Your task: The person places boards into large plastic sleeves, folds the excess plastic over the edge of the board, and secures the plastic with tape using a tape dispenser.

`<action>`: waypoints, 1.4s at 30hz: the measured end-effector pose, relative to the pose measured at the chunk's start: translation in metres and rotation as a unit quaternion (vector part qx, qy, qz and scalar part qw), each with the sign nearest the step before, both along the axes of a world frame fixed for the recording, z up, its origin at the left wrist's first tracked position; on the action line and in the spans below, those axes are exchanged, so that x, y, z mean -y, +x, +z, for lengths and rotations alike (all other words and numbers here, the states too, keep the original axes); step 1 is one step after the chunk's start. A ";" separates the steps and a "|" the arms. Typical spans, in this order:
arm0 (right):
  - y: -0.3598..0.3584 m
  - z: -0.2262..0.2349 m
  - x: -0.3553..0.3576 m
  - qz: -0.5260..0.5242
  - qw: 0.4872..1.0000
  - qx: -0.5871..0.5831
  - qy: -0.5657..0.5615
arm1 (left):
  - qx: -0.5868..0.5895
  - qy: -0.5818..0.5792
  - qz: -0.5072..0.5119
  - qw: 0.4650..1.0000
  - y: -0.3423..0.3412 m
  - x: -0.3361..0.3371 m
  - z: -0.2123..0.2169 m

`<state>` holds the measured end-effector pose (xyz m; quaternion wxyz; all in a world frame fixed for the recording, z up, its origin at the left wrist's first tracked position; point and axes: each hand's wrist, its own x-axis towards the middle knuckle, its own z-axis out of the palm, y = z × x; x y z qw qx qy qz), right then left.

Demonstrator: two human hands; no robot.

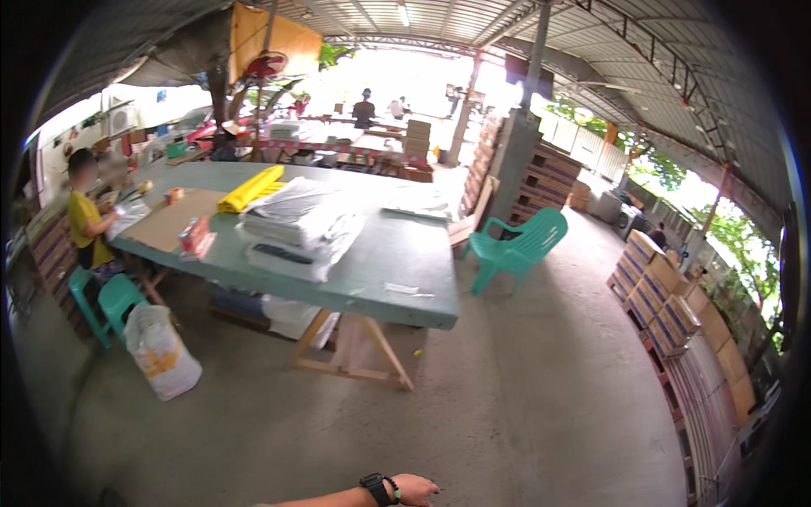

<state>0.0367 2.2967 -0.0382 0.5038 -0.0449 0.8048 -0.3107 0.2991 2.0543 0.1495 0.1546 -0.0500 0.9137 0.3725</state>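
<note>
Only my left hand [414,488] shows, at the bottom edge, with a black watch and a green band on the wrist. Its fingers are loose and nothing is in it. It hangs over bare concrete floor, well short of the long green table [397,291]. My right hand is out of view. On the table lie stacks of grey-white sheets [296,228], a yellow roll [249,189], a sheet of brown cardboard [169,221] and a small red packet [194,237].
A person in a yellow shirt [84,224] works at the table's left end beside teal stools [106,300]. A white sack [162,351] stands on the floor. A teal plastic chair [519,245] is right of the table. Stacked crates [667,313] line the right side. More people stand far back.
</note>
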 end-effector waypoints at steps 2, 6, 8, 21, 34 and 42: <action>-0.028 0.016 0.019 -0.033 0.999 -0.023 -0.019 | 0.056 -0.084 -0.085 0.991 -0.055 0.041 0.011; -0.065 0.023 0.035 -0.102 0.994 -0.026 -0.022 | 0.000 -0.062 -0.156 0.986 -0.129 0.099 0.017; -0.090 0.016 0.039 -0.129 0.991 -0.015 -0.008 | -0.037 -0.026 -0.153 0.987 -0.172 0.122 0.017; -0.411 -0.031 0.138 -0.141 0.988 -0.020 0.063 | -0.039 0.021 -0.003 0.999 -0.421 0.266 -0.010; -0.686 -0.001 0.565 0.031 0.992 -0.072 -0.100 | -0.135 -0.039 0.258 0.956 -0.590 0.563 -0.002; -0.763 -0.030 0.618 -0.045 0.994 0.042 0.095 | -0.298 -0.105 0.301 0.900 -0.708 0.763 0.063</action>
